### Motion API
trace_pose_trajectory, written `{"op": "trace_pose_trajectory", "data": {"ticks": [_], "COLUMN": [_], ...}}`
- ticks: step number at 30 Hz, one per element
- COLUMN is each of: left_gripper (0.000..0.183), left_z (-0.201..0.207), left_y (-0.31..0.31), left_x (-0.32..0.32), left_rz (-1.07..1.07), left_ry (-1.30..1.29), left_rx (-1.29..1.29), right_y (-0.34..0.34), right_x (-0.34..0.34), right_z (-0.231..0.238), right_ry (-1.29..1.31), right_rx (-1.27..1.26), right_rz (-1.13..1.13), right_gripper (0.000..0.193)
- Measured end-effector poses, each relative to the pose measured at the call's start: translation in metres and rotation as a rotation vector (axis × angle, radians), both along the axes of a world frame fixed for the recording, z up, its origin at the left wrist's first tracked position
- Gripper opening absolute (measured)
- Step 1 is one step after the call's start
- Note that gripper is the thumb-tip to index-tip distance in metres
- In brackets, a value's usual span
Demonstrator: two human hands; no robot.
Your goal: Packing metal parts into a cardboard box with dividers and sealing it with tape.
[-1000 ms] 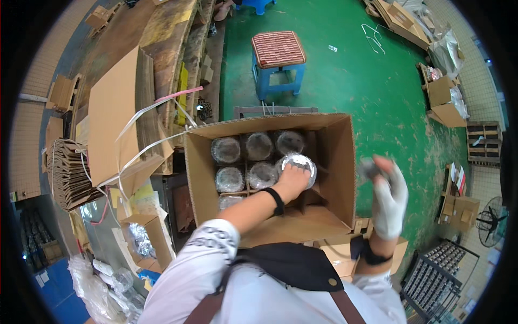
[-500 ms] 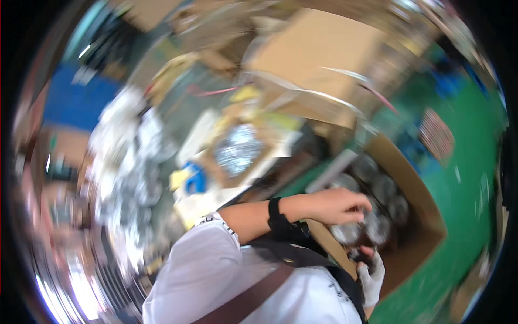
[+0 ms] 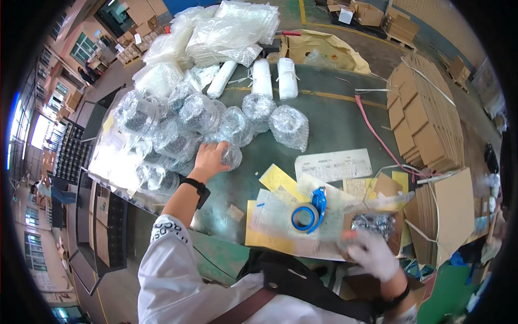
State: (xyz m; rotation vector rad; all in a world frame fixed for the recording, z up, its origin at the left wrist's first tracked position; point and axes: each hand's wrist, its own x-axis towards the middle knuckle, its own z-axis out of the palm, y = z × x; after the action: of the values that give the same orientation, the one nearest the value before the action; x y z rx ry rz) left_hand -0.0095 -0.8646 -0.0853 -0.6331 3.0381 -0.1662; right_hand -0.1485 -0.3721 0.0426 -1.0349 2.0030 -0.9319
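Note:
My left hand (image 3: pixel 210 160) is at the near side of a pile of clear bubble-wrapped round items (image 3: pixel 178 127) on the table. Its fingers curl round a small bubble-wrapped item (image 3: pixel 232 157); what is inside the wrap cannot be made out. My right hand (image 3: pixel 373 256), in a white glove with fingertips bare, is over the table's front edge at the right. Motion smears its fingers. Just beyond it a shiny wrapped bundle (image 3: pixel 373 224) lies in a small cardboard box. To its left, a blue tape dispenser (image 3: pixel 318 202) and a tape roll (image 3: pixel 303 217) rest on papers.
Stacks of clear plastic bags (image 3: pixel 232 32) and white rolls (image 3: pixel 262 78) lie at the table's far side. Flattened cartons (image 3: pixel 426 113) stand at the right, with a pink strap (image 3: pixel 377 135) beside them. An open carton (image 3: pixel 361 286) is below my right hand.
The view has swung from the open carton of wrapped items to the table. My left hand has gone from over that carton to the pile; my right hand has come up from the carton's edge.

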Motion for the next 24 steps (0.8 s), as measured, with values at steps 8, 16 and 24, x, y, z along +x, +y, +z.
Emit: {"op": "trace_pose_trajectory", "data": {"ticks": [8,16,24], "left_gripper": [0.071,0.061,0.062], "left_z": [-0.027,-0.015,-0.051], "left_y": [0.064,0.083,0.075], "left_x": [0.032,0.075,0.060], "left_rz": [-0.032,0.057,-0.037], "left_ry": [0.255,0.258,0.124], "left_rx": [0.197,0.156,-0.065], "right_y": [-0.313,-0.357,0.081], "right_x": [-0.128,-0.115,-0.009], "right_z": [-0.049,-0.099,-0.024], "right_ry": [0.531,0.472,-0.436], "right_rx": [0.218,0.326,-0.701], "right_rz": [0.152,-0.322,-0.875], "right_gripper": [0.039,0.028,0.051]}}
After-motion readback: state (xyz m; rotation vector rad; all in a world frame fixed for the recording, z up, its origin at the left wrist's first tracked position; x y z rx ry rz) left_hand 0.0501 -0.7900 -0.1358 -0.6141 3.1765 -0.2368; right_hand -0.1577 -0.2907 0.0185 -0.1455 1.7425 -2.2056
